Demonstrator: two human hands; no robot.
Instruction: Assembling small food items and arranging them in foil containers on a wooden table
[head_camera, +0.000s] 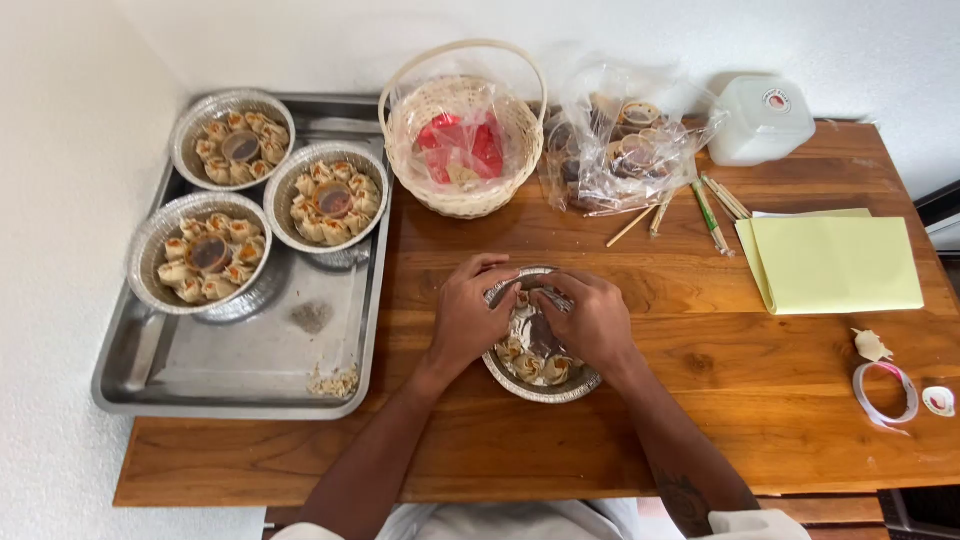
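A round foil bowl (540, 388) of dumplings with a small dark sauce cup in its middle sits on the wooden table (700, 400) right in front of me. My left hand (468, 320) rests on the bowl's left rim, fingers curled over its far edge. My right hand (592, 322) covers the bowl's right side, its fingertips pinching something at the far rim between both hands; what it pinches is too small to tell. Both hands hide most of the bowl's contents.
A metal tray (250, 370) at the left holds three filled foil bowls (208, 252) of dumplings. Behind stand a wicker basket (462, 130) with red packets, a clear bag of sauce cups (620, 140), a white plastic container (762, 118), chopsticks (710, 215), yellow paper sheets (835, 262) and a tape roll (885, 392).
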